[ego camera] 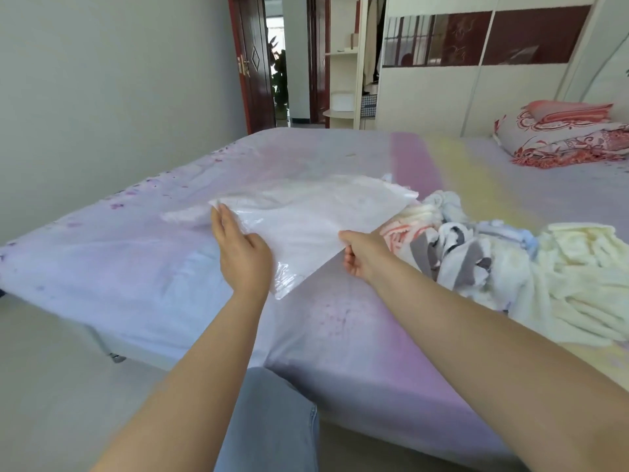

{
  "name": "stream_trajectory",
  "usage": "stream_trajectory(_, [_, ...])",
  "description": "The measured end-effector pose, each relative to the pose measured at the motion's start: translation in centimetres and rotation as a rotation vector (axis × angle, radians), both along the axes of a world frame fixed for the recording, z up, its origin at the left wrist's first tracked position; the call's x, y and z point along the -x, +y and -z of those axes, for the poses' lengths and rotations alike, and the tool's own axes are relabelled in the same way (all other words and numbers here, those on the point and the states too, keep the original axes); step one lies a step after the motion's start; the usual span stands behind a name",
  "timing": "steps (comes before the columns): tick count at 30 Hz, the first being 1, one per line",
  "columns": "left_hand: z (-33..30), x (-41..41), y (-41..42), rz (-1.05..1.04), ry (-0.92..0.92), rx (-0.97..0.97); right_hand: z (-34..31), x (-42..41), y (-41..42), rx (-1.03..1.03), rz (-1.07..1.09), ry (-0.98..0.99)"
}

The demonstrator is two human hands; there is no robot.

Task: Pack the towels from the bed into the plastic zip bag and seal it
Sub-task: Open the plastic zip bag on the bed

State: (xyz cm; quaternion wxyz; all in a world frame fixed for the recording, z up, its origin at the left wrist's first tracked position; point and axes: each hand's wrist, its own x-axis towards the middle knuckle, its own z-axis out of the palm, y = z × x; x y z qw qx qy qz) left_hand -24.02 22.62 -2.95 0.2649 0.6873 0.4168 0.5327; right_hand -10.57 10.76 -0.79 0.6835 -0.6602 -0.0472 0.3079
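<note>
Gripping the bag (306, 212) edge, the right hand (360, 255) is pinching thin, slippery film above the bed (136, 267); the left hand (243, 257) is lying flat against it. Soft, light towels (510, 260) are heaped at 3 o'clock.

No words, labels, brand names or numbers can be read anywhere in this view. The plastic bag (306, 216) shows only faint, blurred marks on its surface, too soft to tell whether they are print. The bed sheet (136, 267) carries small purple flecks that are pattern, not writing. The wardrobe panel (459, 39) at the far right has a pale ornamental scroll on dark red, not lettering. The folded bedding (561, 137) far right bears a red floral pattern only. The door (253, 59) at the far side has a diamond-shaped moulding and no sign.
</note>
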Motion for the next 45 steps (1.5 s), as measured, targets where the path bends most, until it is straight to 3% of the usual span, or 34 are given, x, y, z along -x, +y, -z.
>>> stream_trajectory(5, [2.8, 1.7, 0.4, 0.033, 0.040, 0.301, 1.9, 0.8, 0.5, 0.060, -0.088, 0.050])
stream_trajectory(7, [3.7, 2.5, 0.3, -0.048, 0.086, 0.373, 3.0, 1.1, 0.4, 0.061, -0.160, 0.100])
stream_trajectory(9, [4.8, 3.1, 0.1, -0.054, 0.212, 0.167, 4.0, 1.5, 0.5, 0.067, -0.249, 0.135])
stream_trajectory(11, [5.6, 2.9, -0.3, 0.197, 0.411, -0.081, 5.1, 2.1, 0.9, 0.066, -0.322, 0.144])
stream_trajectory(14, [6.9, 2.2, -0.8, 0.502, 0.620, -0.041, 7.1, 2.9, 1.6, 0.007, -0.369, 0.117])
stream_trajectory(21, [8.7, 2.1, -0.4, 0.542, 0.676, 0.105, 10.9, 3.2, 2.3, -0.038, -0.346, -0.055])
stream_trajectory(31, [9.5, 0.8, -0.1, 0.584, 0.529, 0.461, 14.5, 3.7, 2.8, 0.026, -0.284, -0.348])
stream_trajectory(38, [9.0, -0.6, -1.1, 0.411, 0.681, 0.285, 15.5, 3.7, 2.9, 0.109, -0.304, -0.463])
stream_trajectory(43, [8.5, -0.5, 0.7, 0.255, 0.482, 0.208, 15.7, 3.7, 2.5, 0.031, -0.265, -0.379])
stream_trajectory(45, [8.2, -0.3, 2.0, 0.273, 0.533, 0.083, 15.8, 3.8, 2.3, 0.035, -0.250, -0.413])
